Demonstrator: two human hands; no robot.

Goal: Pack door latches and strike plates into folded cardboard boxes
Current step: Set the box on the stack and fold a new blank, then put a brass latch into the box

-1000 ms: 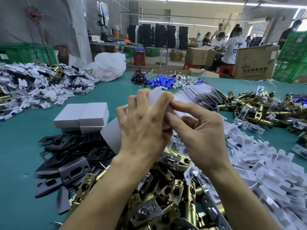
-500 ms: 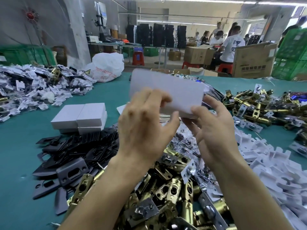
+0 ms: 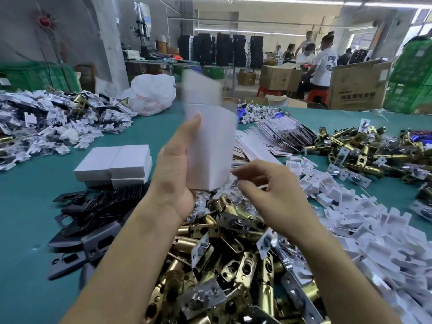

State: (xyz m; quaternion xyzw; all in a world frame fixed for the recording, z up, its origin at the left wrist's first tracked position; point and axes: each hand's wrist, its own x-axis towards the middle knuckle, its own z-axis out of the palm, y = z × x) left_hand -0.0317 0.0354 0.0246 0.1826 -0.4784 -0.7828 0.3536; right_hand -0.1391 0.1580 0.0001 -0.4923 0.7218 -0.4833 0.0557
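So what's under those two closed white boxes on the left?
A lower layer of white boxes. Only its front edges show beneath the top boxes. How many there are is hidden.

A white cardboard box [image 3: 210,146] stands upright in the left hand [image 3: 173,174], above the far edge of the pile of brass door latches [image 3: 233,265]. The box is blurred and its top flap points up. To the left of this pile, black strike plates [image 3: 93,206] lie flat and overlap each other. To the far left of the pile, closed white boxes [image 3: 117,162] are stacked in two layers. Behind the pile, flat cardboard sheets [image 3: 268,141] lie fanned in a row.
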